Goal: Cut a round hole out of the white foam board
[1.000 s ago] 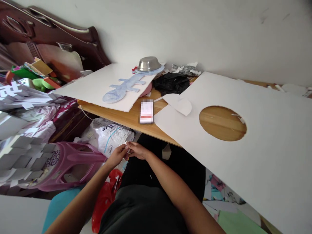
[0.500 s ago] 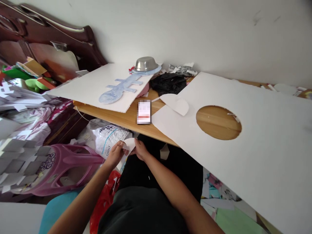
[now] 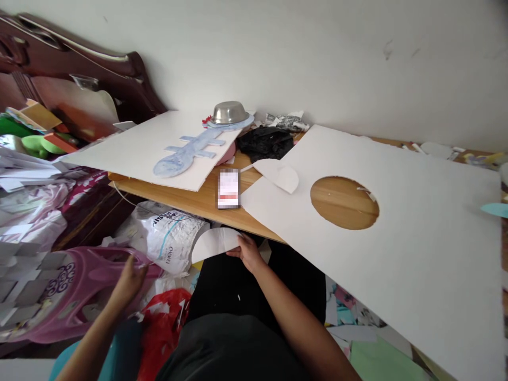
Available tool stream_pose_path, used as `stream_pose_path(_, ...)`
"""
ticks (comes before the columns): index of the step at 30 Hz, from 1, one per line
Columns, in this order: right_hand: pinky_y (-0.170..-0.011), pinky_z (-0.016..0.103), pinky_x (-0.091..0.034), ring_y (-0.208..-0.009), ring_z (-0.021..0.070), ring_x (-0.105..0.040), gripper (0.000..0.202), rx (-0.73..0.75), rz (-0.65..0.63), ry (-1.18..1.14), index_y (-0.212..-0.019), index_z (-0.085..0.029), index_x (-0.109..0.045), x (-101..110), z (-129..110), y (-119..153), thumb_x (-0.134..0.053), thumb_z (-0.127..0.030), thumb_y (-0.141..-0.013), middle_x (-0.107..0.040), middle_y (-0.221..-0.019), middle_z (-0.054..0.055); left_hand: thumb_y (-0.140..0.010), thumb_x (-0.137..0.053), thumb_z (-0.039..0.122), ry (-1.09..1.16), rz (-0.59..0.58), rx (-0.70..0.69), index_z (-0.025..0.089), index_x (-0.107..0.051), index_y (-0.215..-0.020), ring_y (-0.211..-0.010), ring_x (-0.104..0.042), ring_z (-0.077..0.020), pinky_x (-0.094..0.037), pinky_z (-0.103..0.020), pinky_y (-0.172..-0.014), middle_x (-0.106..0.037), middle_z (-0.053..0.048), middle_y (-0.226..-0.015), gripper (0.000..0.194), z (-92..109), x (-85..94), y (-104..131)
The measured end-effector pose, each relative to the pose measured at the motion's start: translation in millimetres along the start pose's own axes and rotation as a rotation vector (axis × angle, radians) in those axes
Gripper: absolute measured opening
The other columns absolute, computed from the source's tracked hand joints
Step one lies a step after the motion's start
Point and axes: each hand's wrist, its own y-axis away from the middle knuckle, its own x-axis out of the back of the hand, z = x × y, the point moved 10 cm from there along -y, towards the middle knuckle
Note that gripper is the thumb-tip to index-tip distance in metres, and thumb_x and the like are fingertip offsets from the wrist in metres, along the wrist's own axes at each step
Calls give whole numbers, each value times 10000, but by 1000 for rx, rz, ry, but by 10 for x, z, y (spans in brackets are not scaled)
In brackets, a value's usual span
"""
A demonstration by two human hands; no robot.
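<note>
My right hand (image 3: 249, 252) pinches the right end of a white half-round piece of paper or card (image 3: 214, 243), which shows a crease and lies over my dark lap at the table's edge. My left hand (image 3: 133, 278) is off to the left, apart from the paper, in front of a pink plastic stool (image 3: 89, 275); its fingers are blurred. On the table, a second white rounded cutout (image 3: 278, 173) rests partly on a large white board (image 3: 416, 254) with an oval hole. A phone (image 3: 229, 189) lies to the left of that cutout.
A blue painted cutout (image 3: 178, 161) and an upturned metal bowl (image 3: 229, 112) rest on another white board (image 3: 159, 137). Crumpled black plastic (image 3: 265, 142) lies behind the phone. Below the table are a white printed sack (image 3: 170, 238) and a red bag (image 3: 164, 328).
My left hand has let go of the white paper and moved left and down toward the pink stool. The paper, held by my right hand alone, now spreads out wider. The view has shifted slightly.
</note>
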Motion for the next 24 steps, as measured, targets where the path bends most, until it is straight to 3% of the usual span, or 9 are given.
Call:
stream_pose_path(3,-659,422,-640,-784,207,-684,420,-4,-94,88,-1025,-183,-615,-262,-22,88,-738,-461,-735,-663,-907,45,-867,-370,730,143,-233,-71,148,-579,-1241,-1089,-666,-296,-547,-411,-883,-704,-157,-1152,723,267,-563,171)
stream_pose_path(5,-678,475,-640,-855,243,-675,424,-2,-121,163,-1029,-186,-624,-361,-47,167,-750,-441,-715,-657,-949,61,-810,-505,718,177,-351,-136,187,-614,-1230,-1084,-661,-286,-531,-379,-906,-713,-109,-1151,686,559,-846,296)
stream_pose_path(7,-814,555,-609,-1058,306,-633,473,36,-89,233,-1135,-205,-613,-376,-114,266,-738,-422,-733,-623,-1151,110,-764,-635,648,175,-439,-167,190,-691,-1087,-940,-679,-287,-534,-371,-833,-737,-80,-994,563,830,-1061,419)
stream_pose_path(11,-1190,600,-263,-1465,349,-258,553,398,138,637,-1363,-231,-520,-307,-563,566,-634,-419,-856,-330,-1544,152,-812,-631,549,215,-550,-229,194,-723,-986,-836,-661,-270,-515,-352,-766,-726,-59,-893,406,1261,-1374,664)
stream_pose_path(13,-1196,593,-211,-1427,354,-302,505,484,179,816,-1332,-210,-533,-325,-698,665,-580,-459,-895,-400,-1485,171,-830,-618,540,264,-601,-263,191,-716,-985,-861,-653,-269,-511,-340,-757,-718,-60,-900,394,1397,-1514,771)
stream_pose_path(16,-1101,526,-364,-1193,307,-512,393,345,153,722,-1156,-244,-561,-208,-657,605,-595,-518,-877,-579,-1215,116,-840,-592,586,350,-684,-275,168,-698,-979,-817,-645,-258,-512,-325,-682,-700,-65,-851,453,1479,-1714,865)
stream_pose_path(19,-917,440,-504,-970,260,-613,424,168,111,493,-1053,-275,-555,-69,-471,494,-747,-509,-757,-638,-1021,48,-834,-573,625,427,-731,-267,162,-687,-985,-774,-641,-245,-526,-335,-663,-689,-67,-835,500,1473,-1872,882)
stream_pose_path(22,-826,405,-541,-936,258,-653,481,95,136,322,-1079,-265,-589,86,-294,409,-805,-468,-701,-675,-1031,57,-826,-612,579,479,-655,-250,183,-678,-1091,-962,-644,-270,-531,-404,-879,-687,-88,-1015,481,1423,-1980,847)
stream_pose_path(24,-824,410,-549,-974,268,-663,467,102,175,265,-1106,-248,-609,216,-231,344,-773,-472,-731,-691,-1067,80,-838,-629,523,507,-527,-216,202,-622,-1242,-1218,-551,-293,-401,-453,-1100,-606,-118,-1254,515,1365,-2052,824)
